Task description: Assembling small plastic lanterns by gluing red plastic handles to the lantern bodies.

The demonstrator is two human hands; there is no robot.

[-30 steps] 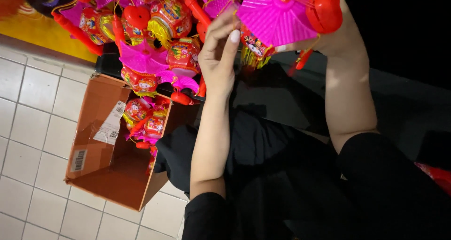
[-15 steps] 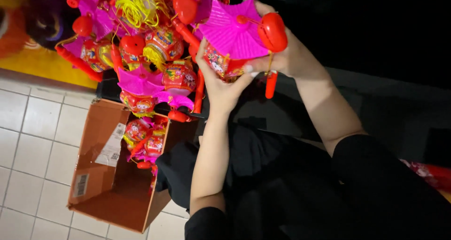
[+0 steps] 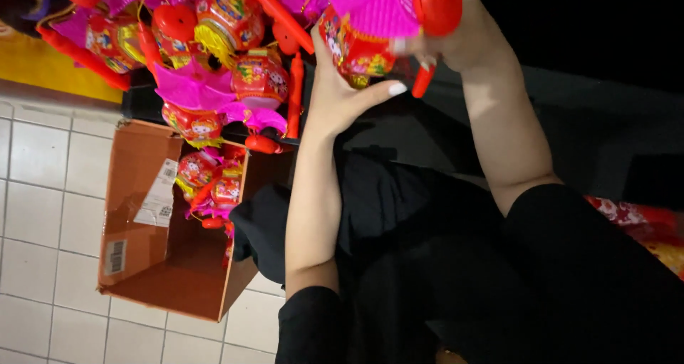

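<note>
Both hands hold one red toy lantern [image 3: 354, 47] with a pink roof, up near the hanging cluster: left hand [image 3: 338, 93] cupped beneath it, right hand [image 3: 456, 40] closed over its top. One open cardboard box [image 3: 135, 264] sits on the tiled floor [image 3: 35, 193], with two or three lanterns showing inside.

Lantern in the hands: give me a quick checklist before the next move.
1. Left hand cups the red lantern from below: ok.
2. Right hand on the lantern's top, beside the pink roof: ok; finger grip blurred, cannot tell.
3. Lantern clear of the hanging bunch: cannot tell.
4. Cardboard box open, lanterns in the far end, floor partly bare: ok.
5. Red handle sticks untangled: cannot tell.
</note>
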